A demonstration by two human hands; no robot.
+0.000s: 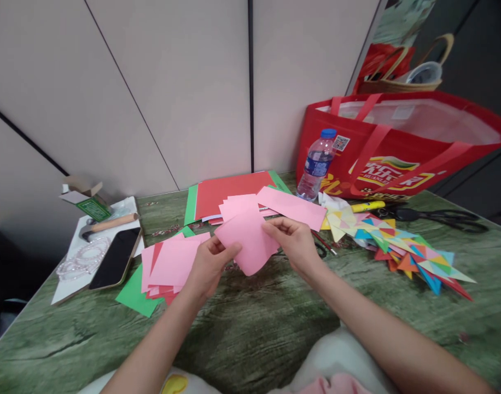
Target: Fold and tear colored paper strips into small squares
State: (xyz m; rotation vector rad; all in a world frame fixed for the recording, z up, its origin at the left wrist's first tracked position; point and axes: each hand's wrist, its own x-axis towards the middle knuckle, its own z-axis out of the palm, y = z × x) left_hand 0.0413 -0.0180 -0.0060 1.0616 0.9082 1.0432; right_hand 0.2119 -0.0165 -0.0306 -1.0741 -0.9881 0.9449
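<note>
A square of pink paper is held up above the table between my two hands, slightly curved, one corner pointing down toward me. My left hand pinches its left corner with the thumb on top. On the opposite side, my right hand grips the edge between thumb and fingers. Left of the held sheet lies a loose pile of pink squares, with red and green sheets showing beneath. Behind it are more pink pieces and a long pink strip, near a stack of red sheets.
A phone, a hammer, a beaded string and a small green box are at left. At right stand a water bottle and red bag, behind folded coloured paper pieces and black-handled scissors.
</note>
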